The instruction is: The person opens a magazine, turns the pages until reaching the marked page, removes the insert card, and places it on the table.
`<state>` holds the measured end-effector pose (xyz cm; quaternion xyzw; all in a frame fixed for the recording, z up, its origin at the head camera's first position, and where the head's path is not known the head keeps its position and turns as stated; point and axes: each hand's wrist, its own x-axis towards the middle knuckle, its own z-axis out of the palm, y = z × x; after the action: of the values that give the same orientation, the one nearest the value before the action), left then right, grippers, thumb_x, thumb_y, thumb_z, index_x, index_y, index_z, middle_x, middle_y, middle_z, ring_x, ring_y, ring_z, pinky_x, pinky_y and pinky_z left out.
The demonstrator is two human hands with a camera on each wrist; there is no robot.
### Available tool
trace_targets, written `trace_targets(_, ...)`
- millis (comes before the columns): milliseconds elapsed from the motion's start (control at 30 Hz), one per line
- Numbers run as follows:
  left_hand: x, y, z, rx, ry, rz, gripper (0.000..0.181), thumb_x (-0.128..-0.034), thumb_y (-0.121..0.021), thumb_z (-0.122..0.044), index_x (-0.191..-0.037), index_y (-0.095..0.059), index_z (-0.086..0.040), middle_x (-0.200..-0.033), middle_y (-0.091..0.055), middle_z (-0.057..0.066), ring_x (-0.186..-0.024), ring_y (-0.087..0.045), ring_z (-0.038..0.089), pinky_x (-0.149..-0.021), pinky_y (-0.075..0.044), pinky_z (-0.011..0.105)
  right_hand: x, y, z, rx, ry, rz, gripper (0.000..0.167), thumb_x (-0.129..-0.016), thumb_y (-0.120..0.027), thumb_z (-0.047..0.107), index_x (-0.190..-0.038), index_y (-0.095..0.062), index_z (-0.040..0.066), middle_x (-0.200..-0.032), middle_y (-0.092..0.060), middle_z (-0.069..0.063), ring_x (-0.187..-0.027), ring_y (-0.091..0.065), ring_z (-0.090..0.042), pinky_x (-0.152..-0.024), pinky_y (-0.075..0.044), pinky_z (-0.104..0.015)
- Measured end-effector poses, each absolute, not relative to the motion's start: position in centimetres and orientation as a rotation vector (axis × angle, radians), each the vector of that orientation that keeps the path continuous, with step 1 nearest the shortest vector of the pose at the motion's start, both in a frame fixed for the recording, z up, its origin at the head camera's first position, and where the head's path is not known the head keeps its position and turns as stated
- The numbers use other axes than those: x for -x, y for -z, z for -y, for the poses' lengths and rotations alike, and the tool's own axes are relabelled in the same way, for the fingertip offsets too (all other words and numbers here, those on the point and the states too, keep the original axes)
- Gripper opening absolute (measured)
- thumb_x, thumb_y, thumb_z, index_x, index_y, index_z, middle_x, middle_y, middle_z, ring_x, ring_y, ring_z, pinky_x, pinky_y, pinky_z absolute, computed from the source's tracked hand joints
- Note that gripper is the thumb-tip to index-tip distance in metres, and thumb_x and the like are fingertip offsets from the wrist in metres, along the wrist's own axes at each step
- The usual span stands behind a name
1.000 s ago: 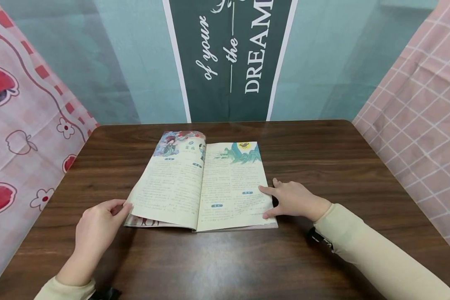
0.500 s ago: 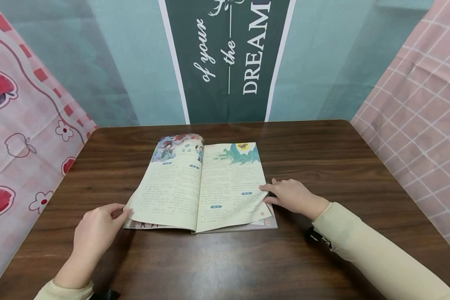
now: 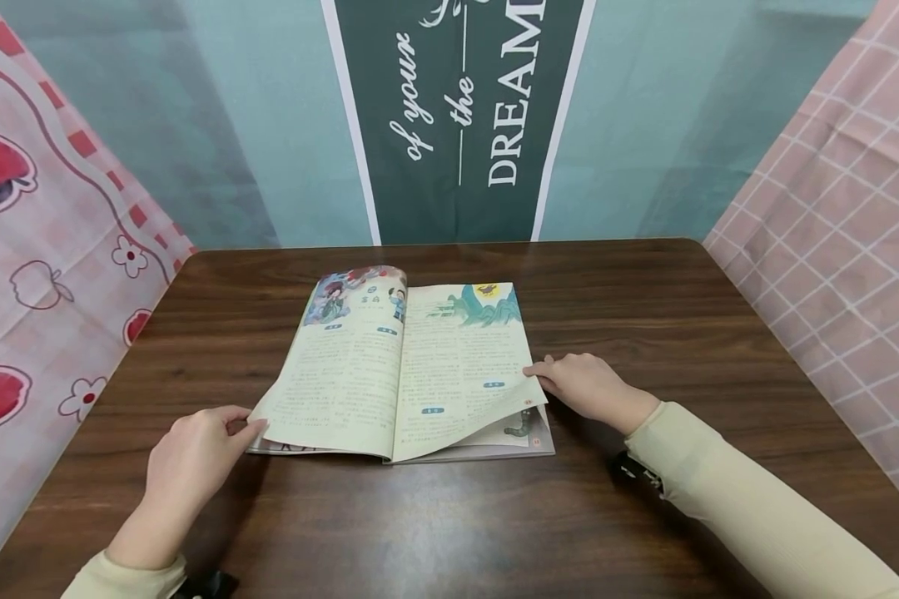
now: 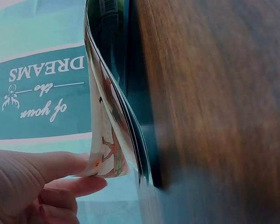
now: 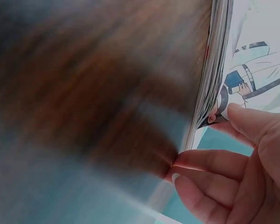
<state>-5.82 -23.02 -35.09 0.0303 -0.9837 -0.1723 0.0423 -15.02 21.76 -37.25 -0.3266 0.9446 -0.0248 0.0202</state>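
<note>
An open magazine [image 3: 352, 383] lies on the wooden table, its right page [image 3: 460, 358] lifted at the lower outer corner so that other pages show beneath. My right hand [image 3: 588, 387] has that page's outer edge between thumb and fingers; in the right wrist view the hand [image 5: 238, 163] is at the page edges. At the lower left corner my left hand [image 3: 198, 457] pinches the edge of the left page. The left wrist view has the hand [image 4: 42, 182] with thumb and finger on a page corner [image 4: 107, 163], slightly apart from the stack.
The brown table [image 3: 419, 524] extends around the magazine. Behind it hangs a blue-green cloth [image 3: 292, 125] with lettering. A pink fruit-patterned cloth [image 3: 45, 249] is on the left, and a pink checked cloth [image 3: 854, 249] on the right.
The right page's lower corner has come up and curled, uncovering pages beneath it. My right hand has drawn its fingers together at the page edge. My left hand has barely moved.
</note>
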Motion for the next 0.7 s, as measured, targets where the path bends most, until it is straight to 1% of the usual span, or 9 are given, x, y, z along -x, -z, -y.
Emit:
trace_targets(100, 5.9, 34.8, 23.1, -0.079, 0.498, 3.054, 0.031, -0.0837, -0.067, -0.033, -0.100, -0.072, -0.006, -0.083, -0.068, 0.016, -0.066, -0.061, 0.034, -0.044, -0.038, 0.039, 15.1, 37.2, -21.7, 0.988, 0.110, -2.928, 0.024, -0.089, -0.062, 0.009, -0.112, -0.068, 0.009, -0.101, -0.066, -0.020, -0.086, -0.065, -0.030, -0.059, -0.051, -0.037)
trace_targets(200, 6.0, 34.4, 22.9, -0.063, 0.463, 3.062, 0.033, -0.0857, -0.064, -0.034, -0.103, -0.071, -0.007, -0.091, -0.068, 0.018, -0.073, -0.062, 0.039, -0.046, -0.040, 0.043, 15.0, 37.3, -21.8, 0.981, 0.123, -2.937, 0.024, -0.088, -0.062, 0.008, -0.111, -0.068, 0.009, -0.099, -0.067, -0.018, -0.090, -0.065, -0.031, -0.065, -0.052, -0.040)
trace_targets(300, 6.3, 34.0, 22.3, -0.034, 0.439, 3.028, 0.032, -0.0868, -0.063, -0.033, -0.105, -0.071, -0.007, -0.097, -0.067, 0.019, -0.079, -0.062, 0.042, -0.049, -0.042, 0.048, 15.2, 37.4, -21.8, 0.984, 0.130, -2.940, 0.022, -0.088, -0.063, 0.008, -0.109, -0.069, 0.009, -0.097, -0.069, -0.014, -0.086, -0.066, -0.028, -0.064, -0.052, -0.038)
trace_targets(367, 6.6, 33.7, 21.5, 0.002, 0.440, 3.003, 0.031, -0.0862, -0.064, -0.031, -0.104, -0.071, -0.007, -0.096, -0.068, 0.018, -0.077, -0.062, 0.041, -0.049, -0.043, 0.049, 15.3, 37.4, -21.8, 0.982, 0.145, -2.941, 0.021, -0.087, -0.064, 0.007, -0.107, -0.069, 0.009, -0.093, -0.069, -0.010, -0.079, -0.066, -0.024, -0.061, -0.051, -0.036)
trace_targets(433, 7.0, 33.3, 20.5, 0.056, 0.449, 2.985, 0.028, -0.0856, -0.065, -0.029, -0.104, -0.071, -0.008, -0.090, -0.069, 0.016, -0.072, -0.063, 0.038, -0.048, -0.043, 0.047, 15.4, 37.4, -21.8, 0.985, 0.165, -2.942, 0.019, -0.087, -0.064, 0.007, -0.105, -0.070, 0.009, -0.089, -0.069, -0.007, -0.070, -0.064, -0.019, -0.057, -0.049, -0.033)
trace_targets(500, 7.4, 33.2, 19.5, 0.106, 0.466, 2.972, 0.027, -0.0851, -0.066, -0.028, -0.103, -0.072, -0.008, -0.074, -0.068, 0.012, -0.063, -0.062, 0.032, -0.045, -0.042, 0.043, 15.5, 37.3, -21.7, 0.979, 0.180, -2.935, 0.014, -0.087, -0.064, 0.008, -0.100, -0.070, 0.009, -0.082, -0.067, -0.004, -0.061, -0.058, -0.014, -0.053, -0.045, -0.030)
trace_targets(600, 7.9, 33.1, 17.9, 0.180, 0.503, 2.951, 0.025, -0.0846, -0.067, -0.026, -0.102, -0.073, -0.009, -0.050, -0.054, 0.001, -0.048, -0.052, 0.019, -0.040, -0.037, 0.035, 15.7, 37.2, -21.6, 0.964, 0.192, -2.921, 0.007, -0.089, -0.062, 0.011, -0.093, -0.068, 0.011, -0.071, -0.061, 0.002, -0.055, -0.049, -0.010, -0.051, -0.040, -0.029)
trace_targets(667, 8.3, 33.3, 16.7, 0.226, 0.532, 2.937, 0.023, -0.0844, -0.068, -0.025, -0.101, -0.073, -0.010, -0.043, -0.043, -0.006, -0.043, -0.043, 0.012, -0.040, -0.034, 0.032, 15.8, 37.2, -21.5, 0.945, 0.200, -2.918, 0.007, -0.091, -0.061, 0.014, -0.089, -0.067, 0.012, -0.065, -0.056, 0.004, -0.053, -0.044, -0.009, -0.051, -0.038, -0.029)
trace_targets(700, 8.5, 33.3, 16.2, 0.255, 0.547, 2.934, 0.022, -0.0844, -0.068, -0.025, -0.101, -0.074, -0.011, -0.044, -0.041, -0.008, -0.043, -0.040, 0.009, -0.040, -0.033, 0.030, 15.8, 37.2, -21.5, 0.936, 0.202, -2.921, 0.008, -0.092, -0.060, 0.016, -0.087, -0.066, 0.012, -0.062, -0.052, 0.005, -0.052, -0.041, -0.009, -0.051, -0.036, -0.029)
